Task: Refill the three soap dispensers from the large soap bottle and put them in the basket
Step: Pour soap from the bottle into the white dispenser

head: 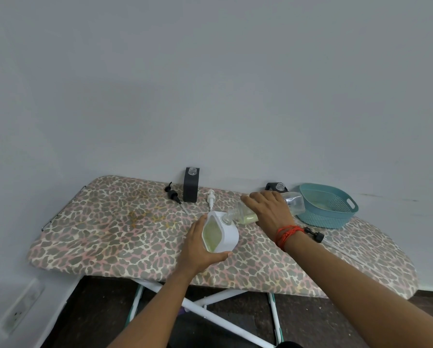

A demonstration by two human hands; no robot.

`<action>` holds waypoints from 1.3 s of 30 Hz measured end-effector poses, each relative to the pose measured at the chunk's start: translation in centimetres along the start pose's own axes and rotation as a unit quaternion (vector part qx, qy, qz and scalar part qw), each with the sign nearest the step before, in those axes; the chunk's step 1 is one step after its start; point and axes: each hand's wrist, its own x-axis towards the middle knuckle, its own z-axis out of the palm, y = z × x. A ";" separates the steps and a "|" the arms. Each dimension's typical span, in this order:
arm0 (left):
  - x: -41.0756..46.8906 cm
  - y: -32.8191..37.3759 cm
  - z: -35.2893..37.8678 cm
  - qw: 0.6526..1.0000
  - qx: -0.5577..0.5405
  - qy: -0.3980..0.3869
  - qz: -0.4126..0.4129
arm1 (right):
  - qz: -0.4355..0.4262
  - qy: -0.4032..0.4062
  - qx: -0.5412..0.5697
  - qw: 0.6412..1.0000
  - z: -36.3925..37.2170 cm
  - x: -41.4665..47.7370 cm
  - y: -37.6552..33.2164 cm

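Observation:
My left hand (200, 249) grips a white soap dispenser (226, 234) with a window showing yellow-green soap, tilted on the ironing board (110, 229). My right hand (268, 209) holds the clear large soap bottle (294, 202) on its side, its neck (229, 215) at the white dispenser's opening. A black dispenser (191, 185) stands open-topped at the back. Another black dispenser (277, 187) shows partly behind my right hand. The teal basket (321, 217) sits at the right.
A black pump (172, 193) and a white pump (211, 197) lie near the upright black dispenser. Another black pump (315, 235) lies right of my right wrist. The wall runs right behind the board. A wall socket (19, 310) is low at the left.

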 end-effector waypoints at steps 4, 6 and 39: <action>0.0 0.1 0.0 1.000 0.002 -0.003 -0.002 | 0.000 0.003 0.001 1.000 0.1 0.1 0.0; 0.0 0.1 0.0 1.000 0.003 -0.003 -0.003 | -0.001 0.005 0.001 1.000 0.2 0.1 0.0; 0.1 -0.1 -0.1 1.000 -0.004 0.000 0.002 | 0.208 0.056 0.469 0.857 2.1 -1.5 3.6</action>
